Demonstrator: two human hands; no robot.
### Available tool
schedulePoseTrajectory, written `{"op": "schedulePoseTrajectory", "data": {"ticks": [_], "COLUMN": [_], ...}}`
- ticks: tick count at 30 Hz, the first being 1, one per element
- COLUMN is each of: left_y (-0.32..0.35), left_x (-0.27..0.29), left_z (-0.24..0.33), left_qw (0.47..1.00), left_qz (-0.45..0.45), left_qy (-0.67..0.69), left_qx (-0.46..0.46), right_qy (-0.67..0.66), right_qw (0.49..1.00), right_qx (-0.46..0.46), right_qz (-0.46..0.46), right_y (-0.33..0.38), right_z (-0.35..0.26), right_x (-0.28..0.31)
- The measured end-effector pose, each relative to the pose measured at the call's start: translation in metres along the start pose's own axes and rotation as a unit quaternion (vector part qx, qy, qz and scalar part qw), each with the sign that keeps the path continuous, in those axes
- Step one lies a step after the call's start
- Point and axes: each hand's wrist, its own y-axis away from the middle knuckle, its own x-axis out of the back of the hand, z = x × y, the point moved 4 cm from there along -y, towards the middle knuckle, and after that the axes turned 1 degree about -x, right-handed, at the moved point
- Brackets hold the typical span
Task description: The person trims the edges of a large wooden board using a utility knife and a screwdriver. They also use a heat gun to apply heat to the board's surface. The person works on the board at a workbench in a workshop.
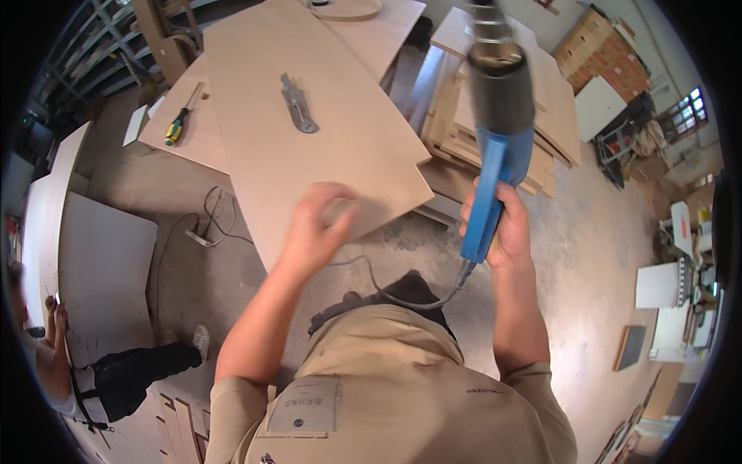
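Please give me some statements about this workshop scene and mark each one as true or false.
1. The right hand holds a blue heat gun by its grip. True.
2. The left hand holds the screwdriver. False: the screwdriver lies apart on a far board; the left hand is at the near edge of the big board.
3. A grey metal tool lies on the big board. True.
4. The heat gun has no cord. False: a dark cord runs from the bottom of its grip.
5. Another person is at the lower left. True.
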Motion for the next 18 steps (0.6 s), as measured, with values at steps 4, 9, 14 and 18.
{"op": "schedulePoseTrajectory", "data": {"ticks": [4,9,14,18], "left_y": [0.051,0.077,0.062,0.044], "left_x": [0.054,0.058,0.040,0.025], "left_z": [-0.010,-0.010,0.001,-0.004], "left_qw": [0.995,0.989,0.989,0.987], "left_qz": [0.075,0.090,0.046,0.012], "left_qy": [-0.044,-0.052,-0.139,-0.160], "left_qx": [0.054,0.102,0.007,-0.014], "right_qy": [0.088,0.103,0.108,0.205], "right_qw": [0.989,0.965,0.934,0.913], "right_qx": [0.020,0.027,0.053,0.111], "right_qz": [0.117,0.240,0.337,0.335], "right_y": [0.019,0.042,0.059,0.079], "right_z": [-0.019,-0.011,0.000,-0.009], "right_x": [0.025,0.075,0.115,0.134]}}
